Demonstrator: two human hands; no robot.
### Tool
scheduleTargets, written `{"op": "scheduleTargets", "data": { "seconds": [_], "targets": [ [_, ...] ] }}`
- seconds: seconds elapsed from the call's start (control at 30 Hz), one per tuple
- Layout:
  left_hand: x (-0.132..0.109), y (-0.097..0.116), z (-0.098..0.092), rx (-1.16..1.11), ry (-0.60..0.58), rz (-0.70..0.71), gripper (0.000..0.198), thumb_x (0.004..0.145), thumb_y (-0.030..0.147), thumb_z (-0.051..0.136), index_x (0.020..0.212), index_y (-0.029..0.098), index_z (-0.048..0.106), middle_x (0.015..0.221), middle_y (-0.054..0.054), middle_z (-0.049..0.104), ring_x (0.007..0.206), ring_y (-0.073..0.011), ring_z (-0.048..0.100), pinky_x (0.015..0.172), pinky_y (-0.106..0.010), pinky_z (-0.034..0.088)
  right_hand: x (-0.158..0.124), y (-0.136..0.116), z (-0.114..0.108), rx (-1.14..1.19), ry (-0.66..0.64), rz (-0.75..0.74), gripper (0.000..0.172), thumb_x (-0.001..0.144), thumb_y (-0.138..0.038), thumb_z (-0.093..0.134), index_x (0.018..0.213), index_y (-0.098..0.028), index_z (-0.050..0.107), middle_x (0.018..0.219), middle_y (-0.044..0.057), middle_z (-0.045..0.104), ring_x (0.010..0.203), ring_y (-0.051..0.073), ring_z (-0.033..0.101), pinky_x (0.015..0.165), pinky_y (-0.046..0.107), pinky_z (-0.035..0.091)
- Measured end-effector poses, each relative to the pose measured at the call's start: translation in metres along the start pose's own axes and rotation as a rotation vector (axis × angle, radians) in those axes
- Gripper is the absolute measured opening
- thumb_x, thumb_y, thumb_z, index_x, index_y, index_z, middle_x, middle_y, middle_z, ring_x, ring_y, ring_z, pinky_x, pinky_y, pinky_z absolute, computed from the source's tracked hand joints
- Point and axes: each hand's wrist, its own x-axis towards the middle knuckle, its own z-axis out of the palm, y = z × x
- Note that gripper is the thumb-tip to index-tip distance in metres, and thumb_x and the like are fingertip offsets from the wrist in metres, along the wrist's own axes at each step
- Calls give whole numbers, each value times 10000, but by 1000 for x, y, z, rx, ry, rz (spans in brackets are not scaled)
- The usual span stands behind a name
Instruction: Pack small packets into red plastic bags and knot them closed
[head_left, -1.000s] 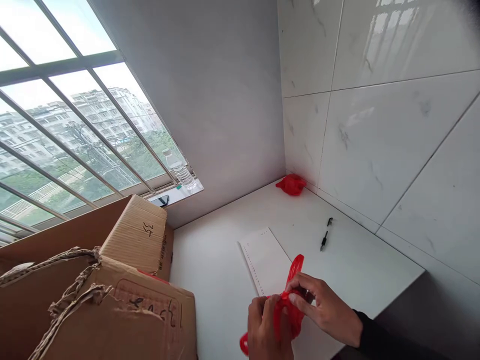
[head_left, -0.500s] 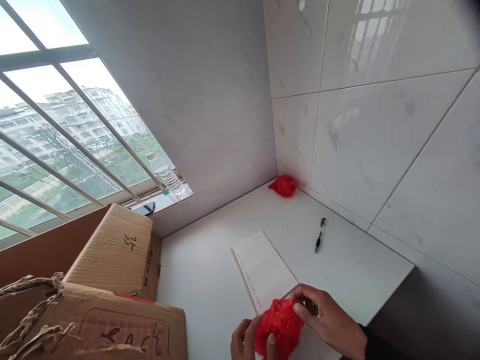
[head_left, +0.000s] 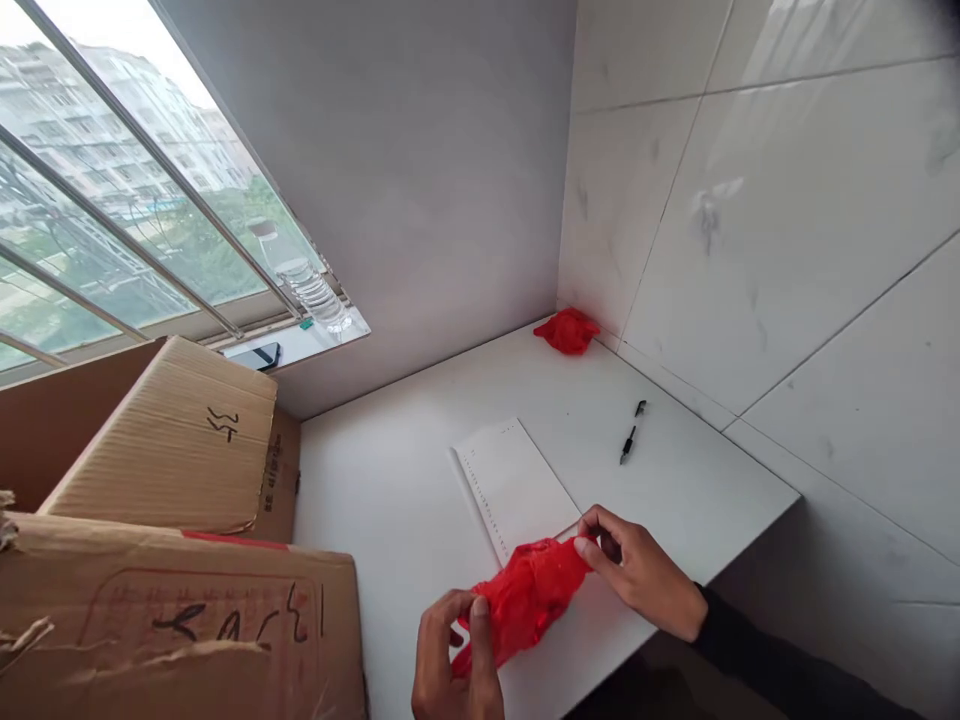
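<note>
A crumpled red plastic bag [head_left: 529, 598] is stretched between my two hands above the near edge of the white table [head_left: 390, 560]. My left hand [head_left: 459, 650] pinches its left end between thumb and fingers. At the bag's upper right corner, my right hand [head_left: 630, 565] grips it with thumb and fingertips. Just beyond the bag lies an open notebook [head_left: 517, 490] with handwriting down its left side; the bag covers its near end. To the right of the notebook are a black pen [head_left: 628, 445] and its separate cap [head_left: 640, 408].
Another red plastic bag [head_left: 568, 331] lies in the far corner by the tiled wall [head_left: 787, 230]. Cardboard boxes [head_left: 180, 620] stand on the left. A clear bottle [head_left: 311, 290] and a phone [head_left: 259, 356] rest on the sill beside the barred window.
My left hand has moved left, away from the right, drawing the bunched red bag out into a longer shape. The camera view has shifted, so the table sits higher in the picture.
</note>
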Motion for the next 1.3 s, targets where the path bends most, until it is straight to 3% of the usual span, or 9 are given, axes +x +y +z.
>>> {"op": "scheduleTargets", "data": {
  "seconds": [0.1,0.27,0.43,0.57,0.7,0.87,1.03,1.17,1.3],
  "targets": [
    [-1,10,-11,-26,-146,-111,209,955,430,555,1010,248,642,1047,-47,659,890,-199,608,712,-291,523,-4,2,-3,-18,-21,27,123,968,-342,497,897,-244,522,828,-31,554,701,150,494,649,300,398],
    [-8,12,-6,98,-269,126,432,918,341,633,1335,275,541,1298,-96,571,1188,-267,551,937,-430,534,-3,-6,1,-68,-45,15,209,915,-324,595,1113,-267,561,982,-3,589,866,182,538,790,344,448],
    [-7,7,-5,124,-271,254,199,898,246,661,1095,262,686,1162,-71,642,1136,-260,560,922,-413,531,-1,-14,1,-122,-109,-90,139,964,-351,558,1038,-271,644,948,7,614,900,195,545,825,373,444],
    [-3,5,-14,23,-165,60,99,921,297,638,992,266,698,1085,-40,680,1065,-229,607,902,-367,517,0,-10,-8,-77,-24,-64,169,997,-341,498,921,-259,624,882,-3,601,810,178,536,761,362,441],
    [-1,9,-20,-9,-79,-153,215,933,423,593,1024,249,680,1059,-45,691,1013,-222,632,877,-350,510,-1,-6,-12,-64,8,-8,132,988,-334,495,927,-261,587,968,10,614,900,197,547,681,344,438],
    [-3,20,-17,-13,-146,-124,328,898,387,631,1201,262,625,1122,-47,670,1027,-212,620,850,-319,516,-5,-16,-4,43,-52,-40,239,978,-386,554,1200,-298,574,1131,8,616,1066,189,560,964,378,449],
    [0,21,-21,-70,-65,-165,210,884,427,649,932,223,673,927,-36,679,898,-203,635,780,-297,500,-6,-25,-2,19,-105,-109,171,998,-419,536,1010,-287,644,983,3,612,970,187,566,849,348,461],
    [2,19,-27,-111,89,-322,357,853,547,649,933,201,690,946,-58,706,923,-219,654,845,-328,506,-8,-21,-8,45,-13,-55,223,1022,-437,479,928,-266,588,931,4,598,891,187,564,780,343,445],
    [0,27,-29,-156,24,-419,512,869,636,574,1061,182,712,826,-54,702,743,-189,641,699,-306,542,-14,-16,-13,110,36,37,236,1032,-483,426,999,-277,539,990,14,601,943,202,582,785,344,462]
  ]
}}
